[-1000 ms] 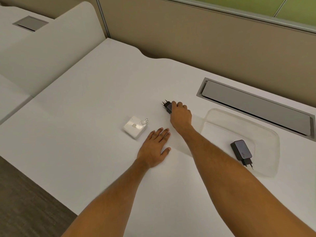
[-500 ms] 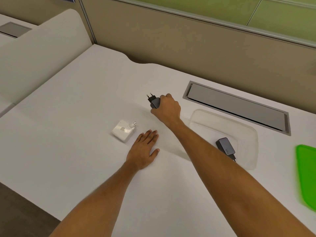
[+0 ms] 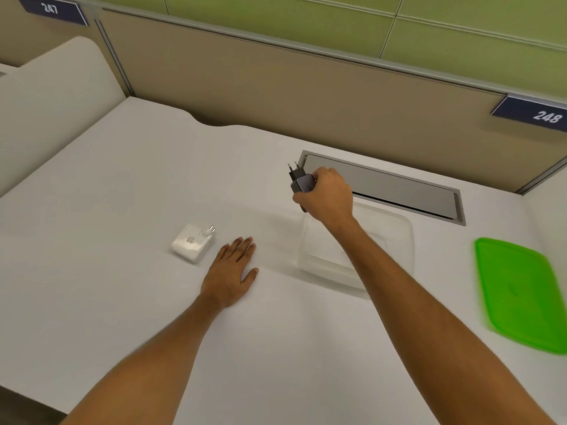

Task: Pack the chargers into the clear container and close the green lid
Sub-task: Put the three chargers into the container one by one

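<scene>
White counter fills the view, backed by a tan partition under green panels, with a grey cable hatch set in at 1 o'clock. A black charger is held above the counter in the right hand, whose grip is curled closed around its body, the two pins pointing up and away. Directly below and toward 3 o'clock of that hand the clear container stands open; much of its floor is hidden by the right forearm, so what it already holds cannot be told. A white charger lies on the counter at 9 o'clock of centre, just beside the left hand, which is laid flat, fingers spread and holding nothing. The green lid lies well apart at 3 o'clock. The black charger is judged to be in transfer, with the white one and the lid not yet handled. If released too early, over the near rim, the charger could strike the wall and tip or push the light container. The projecting pins could also catch on the rim.
</scene>
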### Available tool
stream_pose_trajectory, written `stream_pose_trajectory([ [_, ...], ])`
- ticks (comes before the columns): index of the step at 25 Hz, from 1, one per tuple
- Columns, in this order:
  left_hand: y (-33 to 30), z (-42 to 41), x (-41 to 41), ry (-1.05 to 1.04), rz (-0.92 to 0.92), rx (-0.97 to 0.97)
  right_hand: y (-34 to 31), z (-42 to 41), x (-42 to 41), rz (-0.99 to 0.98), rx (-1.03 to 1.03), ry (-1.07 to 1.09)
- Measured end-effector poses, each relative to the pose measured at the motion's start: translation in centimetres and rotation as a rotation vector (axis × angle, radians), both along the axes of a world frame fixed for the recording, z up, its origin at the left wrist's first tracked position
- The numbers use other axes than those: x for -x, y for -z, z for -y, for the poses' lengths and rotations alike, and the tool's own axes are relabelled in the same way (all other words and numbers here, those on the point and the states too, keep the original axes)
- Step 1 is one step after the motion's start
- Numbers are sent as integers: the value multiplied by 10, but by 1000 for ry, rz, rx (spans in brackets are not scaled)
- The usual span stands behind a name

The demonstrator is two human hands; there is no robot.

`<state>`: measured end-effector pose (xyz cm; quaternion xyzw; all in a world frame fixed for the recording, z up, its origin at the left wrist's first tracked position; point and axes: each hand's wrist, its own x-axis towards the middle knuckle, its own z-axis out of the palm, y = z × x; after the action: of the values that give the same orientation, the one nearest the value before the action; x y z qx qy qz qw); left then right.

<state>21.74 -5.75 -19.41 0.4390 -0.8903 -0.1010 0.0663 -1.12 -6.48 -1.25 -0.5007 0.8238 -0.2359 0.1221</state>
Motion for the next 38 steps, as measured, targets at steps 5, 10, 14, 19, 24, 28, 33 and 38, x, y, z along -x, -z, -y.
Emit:
stream_pose_trajectory([
  [5, 1, 0, 0, -2, -13, -2, 9, -31, 35, 21, -150, 90],
  [10, 0, 0, 0, 1, -2, 3, 36, -46, 45, -7, -370, -13],
  [14, -1, -1, 0, -1, -4, 7, 57, -48, 47, -82, -571, -170],
  [19, 0, 0, 0, 3, 1, 7, 67, -48, 51, -149, -696, -255],
  [24, 1, 0, 0, 1, -2, 3, 68, -43, 49, -162, -714, -289],
  [28, 1, 0, 0, 1, -9, -8, 65, -40, 49, -180, -763, -298],
  [33, 0, 0, 0, -1, -12, -18, 24, -15, 33, -349, -463, -97],
  [38, -3, 0, 0, 6, 14, -42, 5, 15, -22, -395, -185, -192],
])
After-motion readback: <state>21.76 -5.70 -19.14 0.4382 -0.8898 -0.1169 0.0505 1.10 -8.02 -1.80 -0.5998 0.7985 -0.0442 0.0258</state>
